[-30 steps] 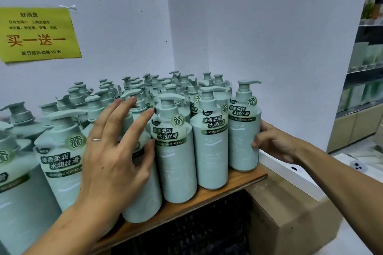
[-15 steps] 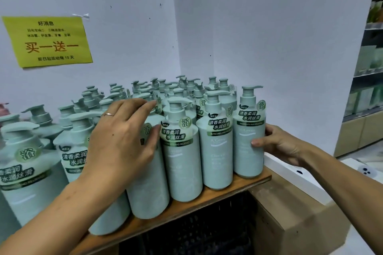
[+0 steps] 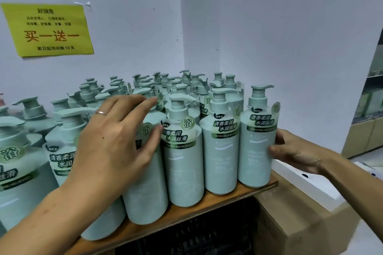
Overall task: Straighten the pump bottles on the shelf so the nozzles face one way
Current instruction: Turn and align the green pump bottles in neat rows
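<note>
Open left hand [image 3: 116, 141] rests on a front bottle [image 3: 145, 192] — right hand [image 3: 298, 151] grips the end bottle [image 3: 257, 151]

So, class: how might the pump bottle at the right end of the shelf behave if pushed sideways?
The end bottle is tall and narrow, standing at the shelf edge, so it may tip rather than slide. Its smooth round body may turn easily in the grip of the right hand.

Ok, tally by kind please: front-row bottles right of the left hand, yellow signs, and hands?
Bottles: 3
Signs: 1
Hands: 2, left hand and right hand
Total: 6
</note>
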A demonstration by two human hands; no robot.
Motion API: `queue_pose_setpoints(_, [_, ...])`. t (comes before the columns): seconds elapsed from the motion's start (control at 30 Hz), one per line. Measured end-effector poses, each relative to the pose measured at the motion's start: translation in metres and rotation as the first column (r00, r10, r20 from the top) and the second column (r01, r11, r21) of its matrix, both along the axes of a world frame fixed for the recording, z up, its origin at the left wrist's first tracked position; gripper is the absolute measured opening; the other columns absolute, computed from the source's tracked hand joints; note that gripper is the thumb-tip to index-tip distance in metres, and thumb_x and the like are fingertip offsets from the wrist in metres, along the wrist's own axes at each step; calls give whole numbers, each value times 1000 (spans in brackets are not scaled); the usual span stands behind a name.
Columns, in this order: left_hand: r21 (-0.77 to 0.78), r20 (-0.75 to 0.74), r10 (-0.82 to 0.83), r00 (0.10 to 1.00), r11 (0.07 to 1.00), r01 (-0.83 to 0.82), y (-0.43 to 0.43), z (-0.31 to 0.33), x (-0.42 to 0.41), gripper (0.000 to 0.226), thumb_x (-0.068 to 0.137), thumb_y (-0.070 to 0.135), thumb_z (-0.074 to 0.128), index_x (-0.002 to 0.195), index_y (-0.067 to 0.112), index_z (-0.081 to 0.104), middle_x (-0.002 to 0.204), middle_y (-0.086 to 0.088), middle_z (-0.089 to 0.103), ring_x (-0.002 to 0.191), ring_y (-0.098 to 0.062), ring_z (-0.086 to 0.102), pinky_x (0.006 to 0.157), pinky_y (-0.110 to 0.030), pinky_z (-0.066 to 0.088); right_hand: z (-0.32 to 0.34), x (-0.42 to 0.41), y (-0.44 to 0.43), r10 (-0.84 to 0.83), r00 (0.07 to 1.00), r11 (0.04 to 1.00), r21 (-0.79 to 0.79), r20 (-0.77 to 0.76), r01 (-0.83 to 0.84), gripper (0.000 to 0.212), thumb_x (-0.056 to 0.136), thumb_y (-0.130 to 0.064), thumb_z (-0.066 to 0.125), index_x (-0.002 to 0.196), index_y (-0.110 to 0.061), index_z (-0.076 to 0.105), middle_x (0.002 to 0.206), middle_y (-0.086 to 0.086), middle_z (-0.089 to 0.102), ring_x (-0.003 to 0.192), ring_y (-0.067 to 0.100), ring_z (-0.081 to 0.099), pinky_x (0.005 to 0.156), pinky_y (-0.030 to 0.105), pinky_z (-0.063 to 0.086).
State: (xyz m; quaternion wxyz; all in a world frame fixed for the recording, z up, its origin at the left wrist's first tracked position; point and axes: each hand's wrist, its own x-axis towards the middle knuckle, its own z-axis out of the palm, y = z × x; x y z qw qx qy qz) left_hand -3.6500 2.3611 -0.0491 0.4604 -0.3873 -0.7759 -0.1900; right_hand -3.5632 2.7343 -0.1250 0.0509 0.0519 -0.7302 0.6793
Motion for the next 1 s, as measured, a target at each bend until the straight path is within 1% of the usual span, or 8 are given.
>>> queue_pose_setpoints(0.1, [-43, 105, -24, 994, 999, 29, -2, 10, 4, 42, 87, 44, 56, 116, 15, 67, 109, 0, 64, 104, -21, 57, 88, -32, 43, 27, 4, 6, -109, 991, 988, -115, -83, 99, 82, 74, -67, 64, 140, -22, 47, 140, 12, 49, 122, 30, 52, 105, 51, 36])
queue_pose_setpoints(0.17, [-65, 229, -29, 973, 997, 45, -4, 29, 4, 37, 86, 47, 56, 106, 20, 72, 102, 7, 64, 97, -15, 58, 81, -28, 47, 62, -1, 6, -269, 959, 935, -264, -92, 237, 71, 83, -66, 51, 135, -17, 53, 132, 15, 55, 113, 29, 58, 100, 47, 45])
queue_pose_setpoints(0.3, [-175, 513, 22, 858, 981, 80, -1, 87, -6, 35, 84, 59, 49, 98, 36, 71, 88, 24, 62, 72, 4, 60, 56, -27, 55, 132, -25, -8, -490, 867, 869, 35, -91, 494, 37, 84, -41, 60, 110, -16, 70, 111, 14, 68, 98, 29, 66, 88, 41, 54])
queue_pose_setpoints(0.43, [-181, 668, 49, 743, 978, 98, 22, 136, -30, 30, 84, 59, 52, 99, 39, 69, 74, 29, 59, 62, 6, 57, 58, -21, 52, 181, -55, -27, -425, 905, 859, 327, 28, 393, 23, 76, -40, 72, 97, -31, 74, 93, -2, 73, 86, 18, 68, 79, 29, 56])
queue_pose_setpoints(0.57, [-214, 781, 121, 612, 974, 80, 53, 156, -55, 23, 82, 51, 58, 99, 39, 69, 71, 31, 57, 61, 8, 57, 58, -7, 40, 203, -81, -35, -396, 918, 705, 644, 8, 298, 11, 82, -40, 71, 91, -35, 72, 72, -20, 66, 65, -6, 59, 61, 7, 41])
queue_pose_setpoints(0.7, [-233, 851, 159, 500, 968, 89, 87, 147, -76, 35, 85, 51, 59, 113, 32, 64, 74, 21, 63, 71, 1, 61, 70, -22, 51, 213, -101, -44, -364, 931, 508, 842, 20, 180, 40, 79, -62, 63, 96, -27, 71, 78, -12, 69, 69, -2, 60, 63, 20, 46])
queue_pose_setpoints(0.8, [-332, 844, 241, 480, 937, 113, 112, 136, -85, 53, 83, 59, 58, 122, 23, 58, 90, 3, 68, 89, -18, 63, 77, -30, 52, 212, -109, -57, -336, 940, 352, 934, 63, 63, 59, 75, -74, 54, 99, -22, 70, 84, -6, 68, 81, 15, 62, 72, 32, 52])
queue_pose_setpoints(1.0, [-410, 803, 281, 526, 901, 145, 127, 119, -99, 28, 89, 38, 57, 99, 11, 58, 94, -10, 63, 92, -31, 60, 77, -38, 51, 206, -120, -77, -336, 931, 186, 979, 145, -85, 46, 85, -57, 52, 68, -15, 52, 64, -1, 50, 64, 20, 55, 57, 31, 46])
